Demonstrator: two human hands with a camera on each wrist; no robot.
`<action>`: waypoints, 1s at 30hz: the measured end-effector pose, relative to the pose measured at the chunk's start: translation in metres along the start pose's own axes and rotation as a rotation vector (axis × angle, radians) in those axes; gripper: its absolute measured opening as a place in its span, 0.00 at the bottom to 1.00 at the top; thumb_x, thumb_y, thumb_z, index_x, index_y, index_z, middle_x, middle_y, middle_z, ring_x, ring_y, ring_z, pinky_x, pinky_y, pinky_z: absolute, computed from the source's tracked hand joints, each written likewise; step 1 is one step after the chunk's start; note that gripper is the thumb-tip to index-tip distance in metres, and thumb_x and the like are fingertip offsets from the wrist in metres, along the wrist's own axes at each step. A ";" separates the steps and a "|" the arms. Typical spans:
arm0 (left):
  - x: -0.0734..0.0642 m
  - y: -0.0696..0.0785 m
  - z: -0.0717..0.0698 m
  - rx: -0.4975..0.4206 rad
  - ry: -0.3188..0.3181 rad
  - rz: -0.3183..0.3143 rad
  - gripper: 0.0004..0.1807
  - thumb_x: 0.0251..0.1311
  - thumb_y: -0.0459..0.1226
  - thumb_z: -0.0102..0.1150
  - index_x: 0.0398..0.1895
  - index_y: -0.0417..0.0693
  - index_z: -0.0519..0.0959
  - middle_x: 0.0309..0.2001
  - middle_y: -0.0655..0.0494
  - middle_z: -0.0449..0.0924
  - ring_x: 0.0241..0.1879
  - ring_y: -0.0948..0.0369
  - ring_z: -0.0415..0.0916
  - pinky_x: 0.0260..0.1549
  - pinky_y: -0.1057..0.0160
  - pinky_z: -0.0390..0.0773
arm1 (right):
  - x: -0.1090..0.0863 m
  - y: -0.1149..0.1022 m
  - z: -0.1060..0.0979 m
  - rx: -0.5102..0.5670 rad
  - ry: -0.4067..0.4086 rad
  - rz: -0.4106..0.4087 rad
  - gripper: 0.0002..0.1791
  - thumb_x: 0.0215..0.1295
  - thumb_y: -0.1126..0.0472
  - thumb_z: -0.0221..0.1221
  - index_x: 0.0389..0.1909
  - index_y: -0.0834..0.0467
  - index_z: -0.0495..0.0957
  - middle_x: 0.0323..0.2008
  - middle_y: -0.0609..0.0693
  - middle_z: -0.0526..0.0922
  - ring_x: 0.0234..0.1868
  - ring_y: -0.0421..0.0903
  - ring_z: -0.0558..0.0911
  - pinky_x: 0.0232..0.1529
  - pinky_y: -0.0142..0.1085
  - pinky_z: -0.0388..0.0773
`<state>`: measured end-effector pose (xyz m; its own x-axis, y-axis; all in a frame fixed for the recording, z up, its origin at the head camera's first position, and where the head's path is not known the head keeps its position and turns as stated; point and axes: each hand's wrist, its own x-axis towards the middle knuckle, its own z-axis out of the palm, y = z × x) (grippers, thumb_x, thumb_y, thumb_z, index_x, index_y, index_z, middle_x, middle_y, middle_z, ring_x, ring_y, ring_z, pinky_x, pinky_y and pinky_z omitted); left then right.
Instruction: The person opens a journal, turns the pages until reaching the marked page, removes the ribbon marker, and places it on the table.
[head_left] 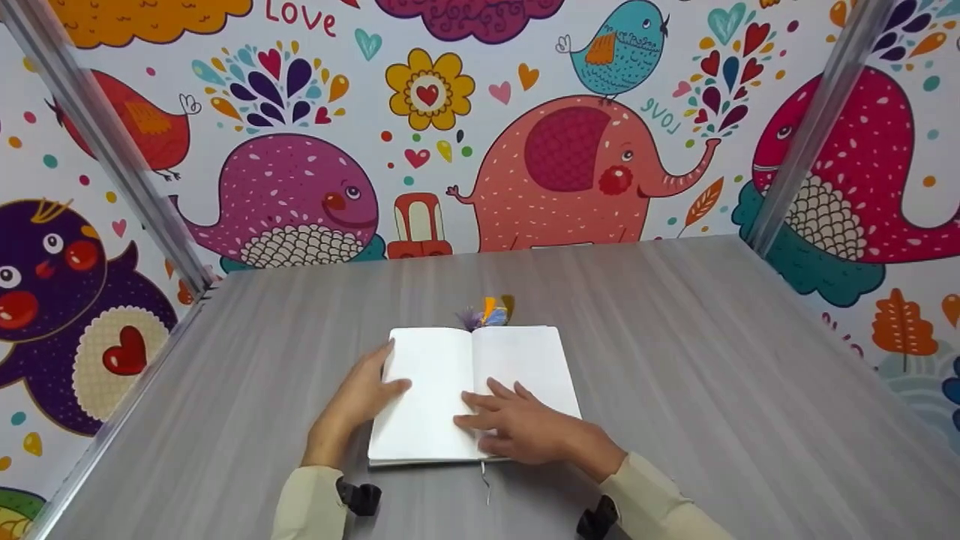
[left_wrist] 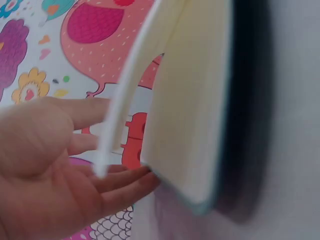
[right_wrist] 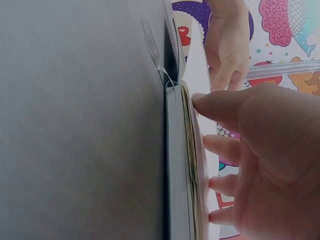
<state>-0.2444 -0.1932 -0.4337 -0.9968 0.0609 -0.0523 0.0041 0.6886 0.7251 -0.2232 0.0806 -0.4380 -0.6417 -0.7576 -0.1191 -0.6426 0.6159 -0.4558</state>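
Observation:
A notebook [head_left: 427,420] with blank white pages lies open on the table in the head view. My left hand [head_left: 360,390] is at its left edge, thumb over the page. In the left wrist view a white page [left_wrist: 117,117] stands lifted off the cream pages [left_wrist: 190,110] under it, between the thumb and lower fingers of my left hand [left_wrist: 65,155]. My right hand [head_left: 529,427] is spread over the lower right page and centre fold, fingertips on the paper. Those fingertips also meet the page in the right wrist view, with straight fingers [right_wrist: 225,147].
A grey wood-grain table [head_left: 697,390] extends around the notebook. A ribbon marker [head_left: 486,480] hangs from its lower edge; purple, orange and blue decorations [head_left: 491,311] stick out at the top. Cartoon-printed walls [head_left: 427,165] with metal posts [head_left: 817,135] enclose the table.

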 end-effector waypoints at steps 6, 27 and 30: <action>-0.004 0.007 0.016 0.161 -0.086 0.015 0.35 0.63 0.35 0.64 0.71 0.30 0.65 0.76 0.22 0.39 0.77 0.30 0.40 0.74 0.35 0.47 | -0.002 0.004 -0.004 0.016 -0.057 0.003 0.28 0.74 0.51 0.55 0.74 0.39 0.66 0.79 0.45 0.58 0.81 0.57 0.50 0.77 0.64 0.46; -0.012 0.021 0.031 0.260 -0.334 0.094 0.45 0.59 0.57 0.65 0.78 0.61 0.59 0.79 0.31 0.39 0.78 0.31 0.33 0.66 0.20 0.36 | -0.024 0.023 -0.020 0.038 -0.088 0.117 0.54 0.48 0.48 0.77 0.76 0.47 0.62 0.81 0.51 0.52 0.82 0.58 0.46 0.77 0.63 0.45; -0.012 0.022 0.031 0.266 -0.343 0.086 0.45 0.57 0.56 0.66 0.78 0.60 0.60 0.79 0.30 0.38 0.78 0.31 0.32 0.67 0.21 0.35 | -0.029 0.027 -0.022 0.055 -0.087 0.140 0.54 0.48 0.48 0.77 0.77 0.46 0.61 0.81 0.50 0.51 0.82 0.58 0.45 0.78 0.62 0.43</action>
<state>-0.2299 -0.1567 -0.4381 -0.9079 0.3315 -0.2565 0.1511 0.8297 0.5374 -0.2309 0.1235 -0.4273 -0.6834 -0.6823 -0.2597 -0.5237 0.7060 -0.4767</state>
